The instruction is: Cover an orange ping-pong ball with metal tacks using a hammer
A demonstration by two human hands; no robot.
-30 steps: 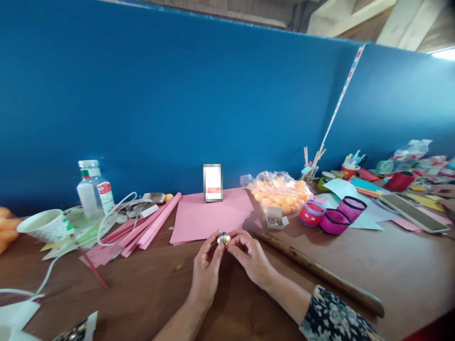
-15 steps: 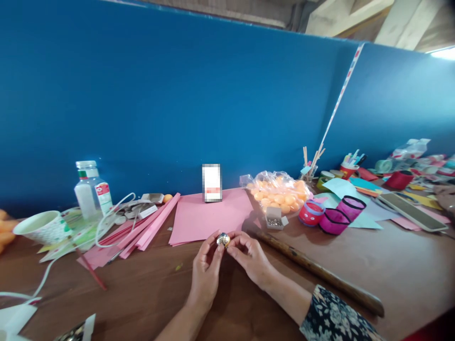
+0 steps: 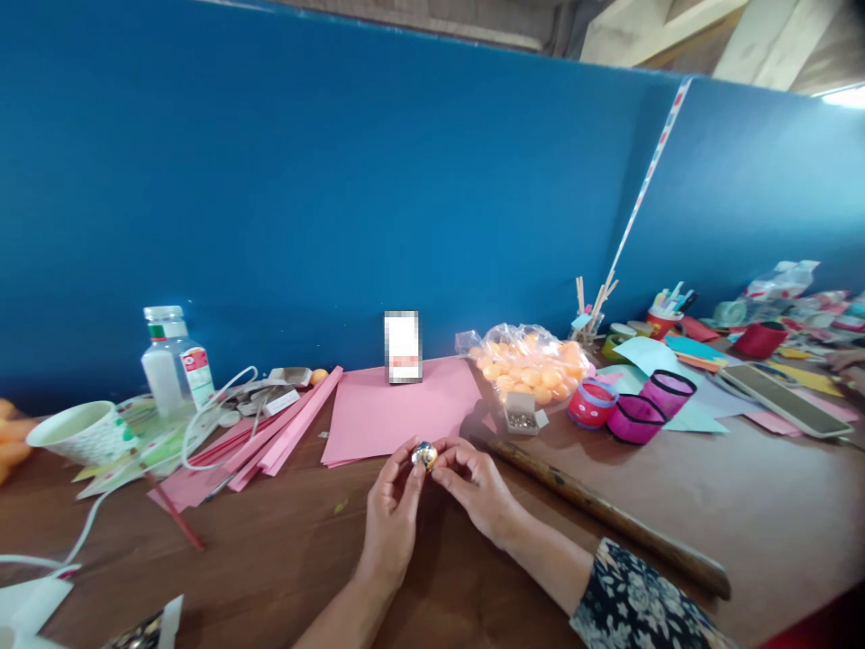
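Between the fingertips of both hands is a small shiny ball [image 3: 423,455], silver with a golden side, held low over the near part of the brown table. My left hand [image 3: 396,500] pinches it from the left with thumb and fingers. From the right, my right hand [image 3: 477,491] holds it in the same way, its fingers curled. The fingers cover much of the ball's sides. Just beyond the hands lie pink paper sheets [image 3: 398,424]. A small open box of metal tacks [image 3: 523,419] stands to the right of them.
A wooden stick [image 3: 608,514] lies right of my hands. Behind it are a bag of orange balls [image 3: 531,365] and purple mesh cylinders [image 3: 639,419]. At left are a paper cup [image 3: 85,431], a bottle [image 3: 168,370] and a white cable [image 3: 87,523]. A co-worker's hand [image 3: 848,362] shows at right.
My hands and the ball have hardly moved. At the far right edge, the co-worker's hand has shifted slightly.
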